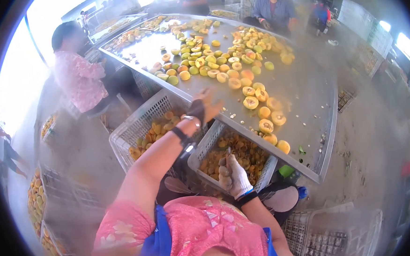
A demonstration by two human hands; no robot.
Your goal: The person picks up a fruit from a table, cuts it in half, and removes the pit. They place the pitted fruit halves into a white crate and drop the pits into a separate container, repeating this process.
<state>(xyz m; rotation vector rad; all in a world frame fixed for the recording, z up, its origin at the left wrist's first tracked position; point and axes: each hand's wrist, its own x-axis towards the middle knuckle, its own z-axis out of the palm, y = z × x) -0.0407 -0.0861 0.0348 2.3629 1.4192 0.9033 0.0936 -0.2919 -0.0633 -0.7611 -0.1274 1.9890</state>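
Observation:
My left hand [208, 104] is bare, with a dark wrap at the wrist. It reaches over the near edge of the metal table [302, 98], fingers apart, and no fruit shows in it. Halved yellow fruit [234, 83], like peaches or apricots, lie just beyond it, cut faces up on several. In a white knitted glove, my right hand [236, 175] is closed around a small tool [229, 150] whose metal tip sticks up; the handle is hidden. That hand is above a crate [199, 165] of orange-brown fruit scraps [251, 153].
Another crate [121, 133], holding fruit halves, stands left of the scraps crate. Stacked crates [329, 233] are at lower right. One person [79, 74] sits at left; another [275, 11] works across the table. Small pits or bits lie along the table's right side.

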